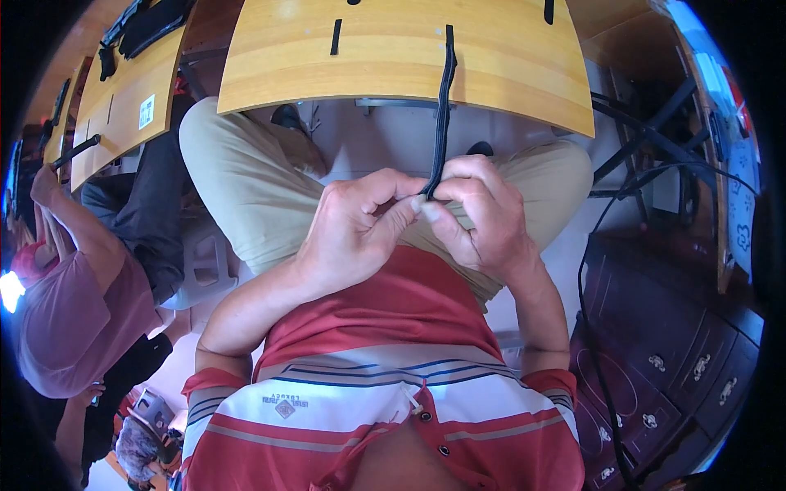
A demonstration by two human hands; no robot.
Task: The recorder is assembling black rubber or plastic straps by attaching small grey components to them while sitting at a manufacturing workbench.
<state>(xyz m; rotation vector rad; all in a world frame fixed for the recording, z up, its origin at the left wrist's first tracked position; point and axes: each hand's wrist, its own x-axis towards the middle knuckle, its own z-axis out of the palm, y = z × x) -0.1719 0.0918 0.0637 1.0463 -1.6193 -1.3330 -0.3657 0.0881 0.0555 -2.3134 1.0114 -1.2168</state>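
Both hands meet above the lap, working the near end of a long black strap (443,106) that runs up from the fingers and lies across the near edge of the wooden desk (393,57). The left hand (352,225) is curled, its thumb and forefinger pressed together on the strap's end; the right hand (483,213) is curled over it from the other side, fingertips pinching the same end, so the two hands touch where the strap comes down between them. The step in hand looks like fine work on that end, perhaps threading, folding or fastening it, though the fingers hide what exactly is being done. The next move probably calls for a firm pinch and small, careful finger motions, with the strap kept taut from the desk edge. Two shorter black pieces (336,37) lie farther back on the desk. Another person in a pink shirt (74,319) sits at the left.
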